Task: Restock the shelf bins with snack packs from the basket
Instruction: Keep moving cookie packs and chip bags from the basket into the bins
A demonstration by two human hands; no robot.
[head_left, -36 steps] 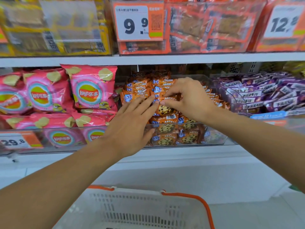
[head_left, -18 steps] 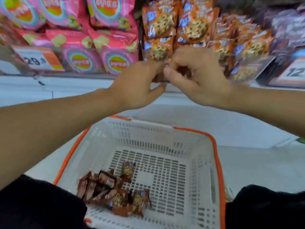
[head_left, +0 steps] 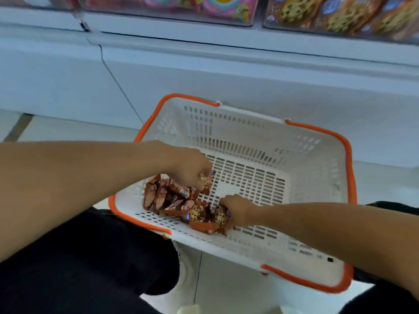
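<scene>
A white basket (head_left: 317, 159) with an orange rim sits on the floor between my knees. Several small orange-brown cookie snack packs (head_left: 167, 196) lie heaped in its near-left corner. My left hand (head_left: 192, 168) reaches into the heap and its fingers curl round one cookie pack (head_left: 205, 180). My right hand (head_left: 238, 209) is at the heap's right end, fingers closed on another pack (head_left: 221, 215). The clear shelf bin with cookie packs (head_left: 340, 17) shows at the top right edge.
A bin of pink chip bags (head_left: 215, 7) sits left of the cookie bin, above the white shelf base (head_left: 204, 71). My dark-trousered legs (head_left: 79, 257) flank the basket. Pale floor tiles (head_left: 56, 130) lie around it.
My view dropped from the shelf to the basket. Both hands left the cookie bin, came down into the basket and took hold of packs in the heap.
</scene>
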